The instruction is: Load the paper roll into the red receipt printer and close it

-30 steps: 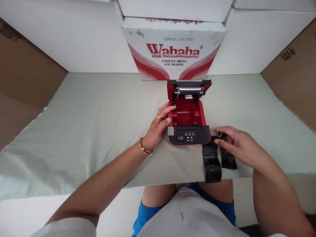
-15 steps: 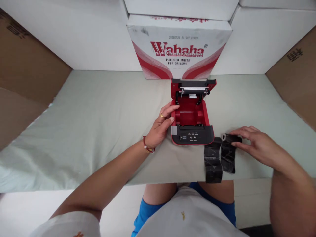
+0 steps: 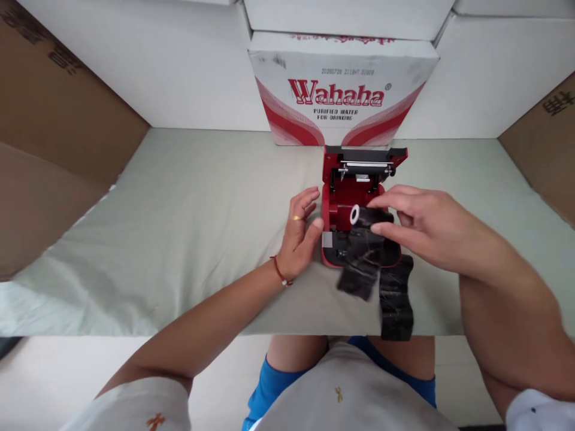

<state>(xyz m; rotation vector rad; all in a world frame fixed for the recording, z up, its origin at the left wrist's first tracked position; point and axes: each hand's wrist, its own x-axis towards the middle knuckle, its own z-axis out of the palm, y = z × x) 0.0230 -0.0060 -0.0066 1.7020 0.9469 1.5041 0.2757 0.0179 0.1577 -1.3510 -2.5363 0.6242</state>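
Note:
A small red and black label printer (image 3: 345, 194) stands on the cloth with its lid (image 3: 366, 167) tilted up and its red compartment exposed. Over the compartment's front part, my right hand (image 3: 431, 224) pinches a roll of black labels (image 3: 376, 216) between thumb and fingers. The roll's white core end faces left, and its loose tail hangs down across the printer's dark front panel, blurred by motion. My left hand (image 3: 300, 236) is at the printer's left side, fingers apart and curved; whether the thumb tip touches the casing I cannot tell. The roll hides part of the panel.
A separate black label strip (image 3: 396, 302) lies in front of the printer and reaches the table edge. Behind the printer stands a white and red Wahaha carton (image 3: 341, 126). White boxes (image 3: 197, 72) line the back, with brown cardboard (image 3: 58, 114) on the left and right.
My right hand has lifted the label roll from the cloth and carried it left over the printer. My left hand's fingers have come off the compartment's rim. The view has shifted slightly.

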